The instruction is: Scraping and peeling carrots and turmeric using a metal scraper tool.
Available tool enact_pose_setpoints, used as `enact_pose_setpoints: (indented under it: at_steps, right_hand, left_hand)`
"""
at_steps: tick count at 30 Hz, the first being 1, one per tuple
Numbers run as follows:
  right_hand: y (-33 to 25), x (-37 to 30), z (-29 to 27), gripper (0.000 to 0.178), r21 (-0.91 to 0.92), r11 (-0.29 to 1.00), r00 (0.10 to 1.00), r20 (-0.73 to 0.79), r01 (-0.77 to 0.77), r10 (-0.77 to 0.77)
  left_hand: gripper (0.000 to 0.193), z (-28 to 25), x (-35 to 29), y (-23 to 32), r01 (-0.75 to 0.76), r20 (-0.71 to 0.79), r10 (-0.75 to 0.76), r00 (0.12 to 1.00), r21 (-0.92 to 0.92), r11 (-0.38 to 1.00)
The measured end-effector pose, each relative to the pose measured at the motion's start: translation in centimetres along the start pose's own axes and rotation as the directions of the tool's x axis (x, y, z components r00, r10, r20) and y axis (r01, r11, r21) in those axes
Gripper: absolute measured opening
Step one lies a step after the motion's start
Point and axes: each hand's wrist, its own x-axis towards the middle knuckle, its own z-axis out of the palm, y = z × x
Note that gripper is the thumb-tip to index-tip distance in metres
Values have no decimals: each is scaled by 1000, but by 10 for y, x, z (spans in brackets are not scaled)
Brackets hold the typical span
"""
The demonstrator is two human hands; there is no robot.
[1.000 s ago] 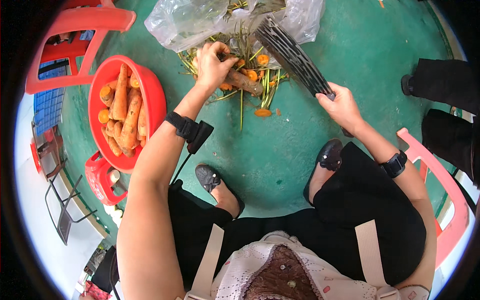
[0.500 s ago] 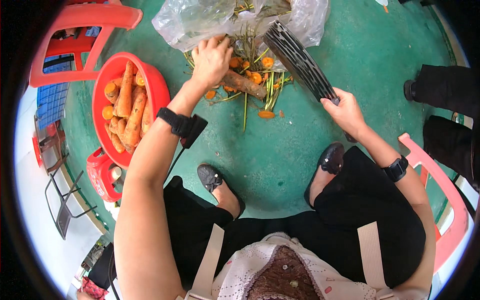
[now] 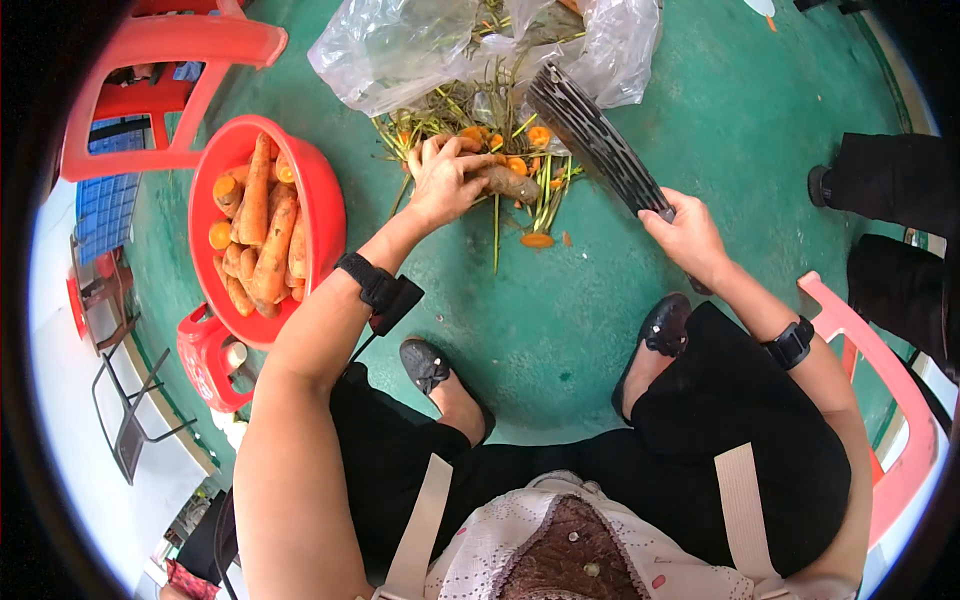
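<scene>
My left hand [image 3: 443, 184] is closed over a dirt-covered carrot [image 3: 514, 184] lying on the green floor, its fingers curled around one end. Off to the right, my right hand [image 3: 688, 237] grips the handle of a broad kitchen knife [image 3: 592, 135] with a dark, streaked blade. The blade points up and to the left, apart from the carrot. Cut carrot tops [image 3: 539, 137] and green stems [image 3: 546, 190] are scattered around my left hand. A flat orange carrot slice [image 3: 537, 240] lies nearer to me. The carrot's far end is hidden under my fingers.
A red basin [image 3: 328, 190] full of carrots [image 3: 272, 262] stands at the left, beside a smaller red plastic item [image 3: 207, 362]. A clear plastic bag [image 3: 395, 55] holding stems lies at the far side. Red chairs [image 3: 165, 45] flank me, and another person's dark-clad legs [image 3: 890, 185] are at the right.
My left hand has moved nearer and slightly right, from the stems beside the bag onto the carrot, and has taken hold of it. The knife has stayed nearly in place.
</scene>
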Motion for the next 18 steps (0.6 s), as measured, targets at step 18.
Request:
enact_pose_setpoints:
  at_steps: [18]
  right_hand:
    - [-7,1,5,20,-9,1000,999,45,2,-2]
  left_hand:
    - [28,10,2,-1,163,-150,-192,970,-184,969]
